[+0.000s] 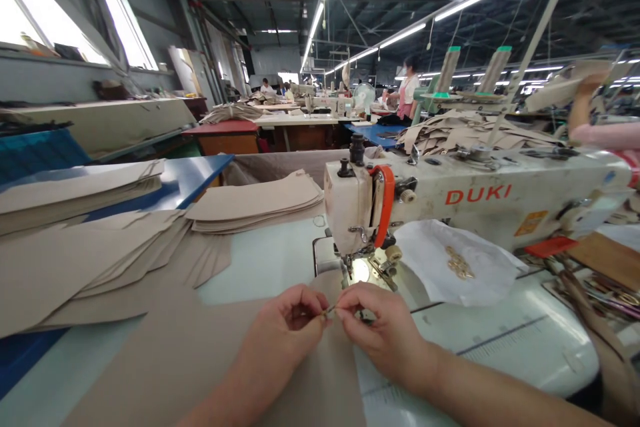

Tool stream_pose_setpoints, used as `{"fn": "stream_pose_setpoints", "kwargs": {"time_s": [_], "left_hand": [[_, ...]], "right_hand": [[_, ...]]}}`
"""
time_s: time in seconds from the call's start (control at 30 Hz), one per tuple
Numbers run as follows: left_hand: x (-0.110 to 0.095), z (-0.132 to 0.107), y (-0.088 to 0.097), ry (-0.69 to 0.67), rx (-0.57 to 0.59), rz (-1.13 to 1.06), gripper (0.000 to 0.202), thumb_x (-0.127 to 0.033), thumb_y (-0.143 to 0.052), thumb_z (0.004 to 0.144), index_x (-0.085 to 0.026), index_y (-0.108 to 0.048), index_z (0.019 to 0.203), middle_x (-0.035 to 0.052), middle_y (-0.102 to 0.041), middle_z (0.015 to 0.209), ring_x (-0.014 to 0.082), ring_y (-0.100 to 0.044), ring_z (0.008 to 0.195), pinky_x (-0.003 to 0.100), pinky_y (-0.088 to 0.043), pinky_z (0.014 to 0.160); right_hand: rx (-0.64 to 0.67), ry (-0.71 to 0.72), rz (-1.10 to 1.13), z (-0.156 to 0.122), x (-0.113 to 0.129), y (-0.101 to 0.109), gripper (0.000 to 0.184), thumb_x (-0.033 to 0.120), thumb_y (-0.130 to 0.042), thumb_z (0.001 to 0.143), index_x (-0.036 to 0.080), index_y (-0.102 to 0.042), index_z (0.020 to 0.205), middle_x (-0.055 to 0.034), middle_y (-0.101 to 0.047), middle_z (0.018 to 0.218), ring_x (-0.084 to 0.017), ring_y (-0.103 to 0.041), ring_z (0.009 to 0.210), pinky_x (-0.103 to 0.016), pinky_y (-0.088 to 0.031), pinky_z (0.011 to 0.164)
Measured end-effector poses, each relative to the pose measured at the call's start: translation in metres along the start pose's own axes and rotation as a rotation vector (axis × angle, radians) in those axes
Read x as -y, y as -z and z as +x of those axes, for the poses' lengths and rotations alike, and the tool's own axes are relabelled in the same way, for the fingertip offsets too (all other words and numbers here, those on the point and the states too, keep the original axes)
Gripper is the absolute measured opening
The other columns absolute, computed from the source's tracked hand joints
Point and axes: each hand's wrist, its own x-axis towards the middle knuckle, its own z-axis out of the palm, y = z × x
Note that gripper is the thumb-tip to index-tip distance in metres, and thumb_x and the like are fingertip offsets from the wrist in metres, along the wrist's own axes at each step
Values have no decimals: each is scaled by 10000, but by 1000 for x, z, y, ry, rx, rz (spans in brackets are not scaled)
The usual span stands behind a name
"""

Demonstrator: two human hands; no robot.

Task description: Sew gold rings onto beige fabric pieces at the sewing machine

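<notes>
My left hand and my right hand meet in front of the sewing machine's needle area, both closed in a pinch. Between their fingertips is a small, thin metallic-looking piece, mostly covered and too small to name. Below the hands a large beige panel lies on the pale table, reaching up to the lit presser foot area. The sewing machine, white with an orange lever guard, stands just beyond. To its right, a white sheet carries several small gold-coloured metal pieces.
Stacked beige panels lie behind and to the left, with more fanned panels on the left. A ruler scale marks the table's right side. A tray of tools sits at far right. A co-worker's arm lifts panels behind the machine.
</notes>
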Motion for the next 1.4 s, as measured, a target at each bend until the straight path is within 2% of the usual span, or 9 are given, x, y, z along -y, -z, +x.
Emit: {"fn": "stream_pose_setpoints", "kwargs": {"time_s": [0.2, 0.43, 0.57, 0.67, 0.77, 0.97, 1.1, 1.27, 1.4], "left_hand": [[2, 2, 0, 71, 19, -104, 162, -241, -707, 594, -176, -593, 689, -1, -633, 691, 147, -604, 681, 239, -472, 660], [7, -1, -2, -18, -49, -16, 136, -234, -682, 646, -190, -562, 691, -19, -610, 675, 139, -595, 656, 233, -475, 629], [8, -2, -1, -51, -79, 6, 132, -234, -675, 655, -197, -552, 686, -14, -615, 706, 141, -596, 687, 230, -476, 643], [9, -2, -1, -62, -74, 12, 124, -239, -663, 666, -198, -548, 687, -8, -620, 725, 144, -598, 703, 232, -478, 655], [9, -3, -1, -65, -72, 18, 130, -243, -663, 670, -197, -542, 681, -6, -619, 728, 145, -598, 703, 235, -482, 668], [8, -4, -2, -85, -69, 42, 122, -239, -653, 682, -198, -539, 680, -6, -624, 732, 145, -600, 703, 236, -484, 674], [6, -4, -2, -91, -76, 85, 105, -245, -650, 694, -201, -555, 693, -8, -634, 726, 151, -613, 707, 240, -488, 685], [4, -4, 1, -66, -66, 227, 65, -271, -640, 716, -217, -617, 746, -8, -679, 719, 170, -641, 693, 252, -492, 669], [-2, -5, 2, -123, -99, 365, 34, -266, -629, 725, -235, -626, 736, -13, -695, 718, 181, -657, 689, 261, -494, 679]], "right_hand": [[-52, -67, 53, 0, -6, -6, 107, 133, -545, 756, 191, -571, 670, 2, -608, 697, -120, -552, 649, -211, -412, 617], [-38, -148, 128, 0, -6, -6, 91, 189, -576, 772, 186, -603, 685, 9, -602, 668, -111, -537, 623, -207, -407, 590], [-46, -228, 285, 0, -8, -6, 21, 204, -609, 753, 193, -617, 768, 17, -615, 677, -107, -536, 611, -204, -409, 577], [-36, -283, 381, -1, -11, -5, 49, 206, -617, 744, 191, -634, 787, 16, -621, 671, -110, -536, 603, -211, -408, 568], [-1, -283, 338, -1, -10, -3, 69, 202, -599, 759, 184, -650, 715, 12, -608, 642, -113, -525, 602, -211, -393, 557], [11, -260, 257, 0, -3, -2, 77, 183, -591, 756, 183, -668, 750, 7, -626, 670, -118, -554, 620, -204, -417, 575], [20, -213, 145, 1, -3, -2, 112, 173, -571, 765, 182, -641, 679, 22, -570, 605, -108, -509, 575, -201, -379, 538], [43, -119, 34, 2, -4, 4, 137, 170, -526, 807, 195, -623, 712, 24, -561, 646, -116, -500, 619, -210, -364, 579], [49, -96, -2, 1, -3, 6, 148, 168, -509, 826, 200, -606, 719, 25, -564, 667, -117, -508, 639, -207, -361, 598]]}}
